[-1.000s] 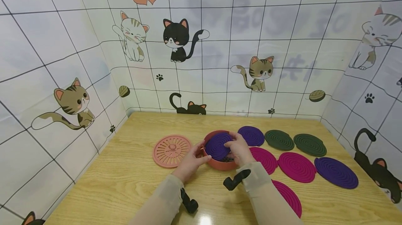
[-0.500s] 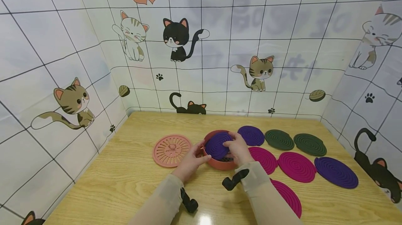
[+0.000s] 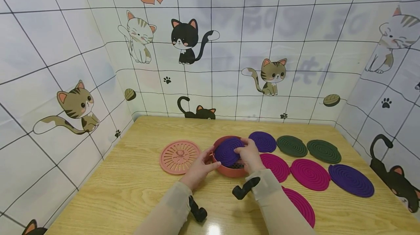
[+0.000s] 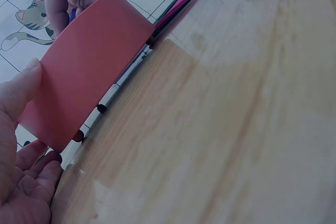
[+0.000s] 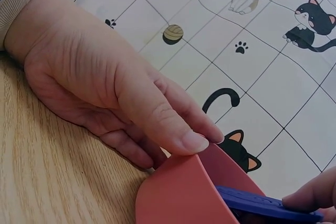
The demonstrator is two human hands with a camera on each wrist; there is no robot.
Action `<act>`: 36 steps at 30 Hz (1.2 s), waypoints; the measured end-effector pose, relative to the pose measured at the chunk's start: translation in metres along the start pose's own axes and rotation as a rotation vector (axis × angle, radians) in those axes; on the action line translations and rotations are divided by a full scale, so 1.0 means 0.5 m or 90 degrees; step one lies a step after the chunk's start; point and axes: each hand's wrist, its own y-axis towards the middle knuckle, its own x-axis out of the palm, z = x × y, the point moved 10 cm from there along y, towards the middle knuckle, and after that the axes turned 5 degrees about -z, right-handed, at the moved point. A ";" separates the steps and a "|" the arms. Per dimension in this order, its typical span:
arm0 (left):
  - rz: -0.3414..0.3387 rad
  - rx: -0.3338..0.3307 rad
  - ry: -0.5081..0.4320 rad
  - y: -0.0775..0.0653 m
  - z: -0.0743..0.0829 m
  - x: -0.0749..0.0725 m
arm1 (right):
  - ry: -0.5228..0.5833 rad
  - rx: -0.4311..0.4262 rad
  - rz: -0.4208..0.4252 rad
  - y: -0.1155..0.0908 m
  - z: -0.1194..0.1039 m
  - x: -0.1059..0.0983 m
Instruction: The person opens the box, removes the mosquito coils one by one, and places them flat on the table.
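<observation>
A purple spiral coaster lies tilted inside a round coral holder near the middle of the table. My right hand pinches the coaster's right edge. With thumb and fingers spread around the holder's left side, my left hand grips its wall. In the left wrist view the holder's wall is seen from outside, tipped in the picture. The right wrist view shows the blue-purple coaster within the holder's rim, and the left hand on that rim. Dark perforations show at the holder's bottom.
A slotted coral lid with a small knob lies left of the holder. To the right are flat spiral coasters: purple, green and magenta, several in all. Cat-patterned sheets stand around the wooden table.
Very little differs. The purple coaster and the right hand's fingers have shifted slightly; the left hand keeps its place on the holder.
</observation>
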 end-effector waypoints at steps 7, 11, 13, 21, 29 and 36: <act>-0.006 0.001 -0.013 0.003 -0.002 0.002 | 0.022 0.000 0.001 -0.005 -0.005 -0.003; -0.007 0.001 -0.019 0.005 -0.004 0.002 | 0.040 0.003 0.005 -0.007 -0.008 -0.007; -0.004 0.001 -0.016 0.005 -0.003 0.001 | 0.047 0.003 0.007 -0.008 -0.009 -0.009; 0.018 0.001 0.036 -0.002 0.007 -0.002 | 0.085 -0.006 -0.013 -0.012 -0.023 -0.027; 0.017 0.004 0.028 -0.001 0.008 -0.005 | 0.117 -0.005 -0.037 -0.015 -0.028 -0.058; 0.018 0.002 0.034 -0.001 0.008 -0.004 | 0.178 0.009 -0.061 -0.023 -0.026 -0.099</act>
